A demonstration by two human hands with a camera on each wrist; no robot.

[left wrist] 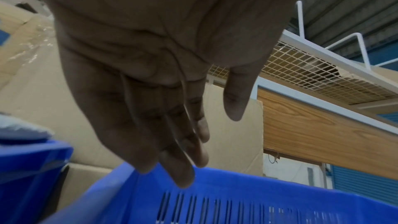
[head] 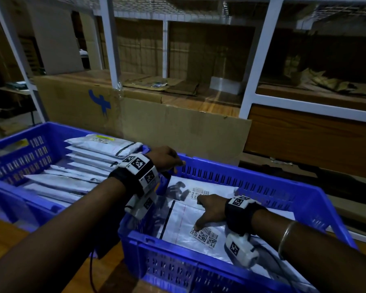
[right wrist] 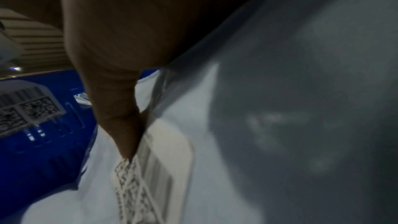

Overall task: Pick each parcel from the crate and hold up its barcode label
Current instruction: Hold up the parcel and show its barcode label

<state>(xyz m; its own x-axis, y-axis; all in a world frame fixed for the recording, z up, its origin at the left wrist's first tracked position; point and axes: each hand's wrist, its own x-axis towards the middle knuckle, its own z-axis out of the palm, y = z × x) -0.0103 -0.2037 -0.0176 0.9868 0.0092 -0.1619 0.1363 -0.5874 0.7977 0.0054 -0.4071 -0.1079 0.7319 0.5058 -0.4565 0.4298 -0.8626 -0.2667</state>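
Observation:
A blue crate [head: 262, 172] in front of me holds white plastic parcels. My right hand [head: 205, 212] grips the top parcel [head: 182, 225]. Its thumb [right wrist: 120, 117] presses beside the barcode label [head: 205, 236], and the fingers curl over the parcel's far edge, hidden from view. Behind it lies a second parcel [head: 218, 189] with its own label [head: 195, 192]. My left hand [head: 171, 160] holds nothing. Its straight fingers [left wrist: 178, 173] are at the crate's far rim [left wrist: 258, 188].
A second blue crate [head: 19, 157] on the left holds a row of white parcels [head: 89, 163]. Cardboard boxes [head: 178, 127] stand right behind both crates, with a white metal shelf frame [head: 256, 66] above. The crates sit on a wooden table [head: 13, 240].

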